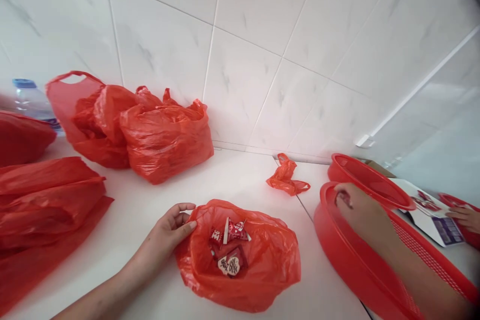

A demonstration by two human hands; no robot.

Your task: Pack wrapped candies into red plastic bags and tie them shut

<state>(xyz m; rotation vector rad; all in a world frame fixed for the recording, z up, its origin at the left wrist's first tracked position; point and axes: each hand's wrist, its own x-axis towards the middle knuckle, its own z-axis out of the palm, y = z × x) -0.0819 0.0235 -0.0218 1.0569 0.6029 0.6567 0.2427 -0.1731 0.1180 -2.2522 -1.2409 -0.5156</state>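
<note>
My left hand (173,229) pinches the left rim of an open red plastic bag (272,260) on the white table. Inside the bag lie a few small red wrapped packets (237,231), and one dark red packet (240,256) bears a pale heart-shaped label with dark writing. Over the near red plastic basket (328,237) at the right is my right hand (352,202). Its fingers are curled together around something small and dark reddish, too hidden to name. My right forearm covers much of that basket's inside.
Filled red bags (168,135) stand against the tiled wall, near a water bottle (32,102). More red bags (48,205) lie at left. A crumpled red bag (287,177) lies near a second basket (369,180). Another person's hand (467,217) is beside a white box (423,210).
</note>
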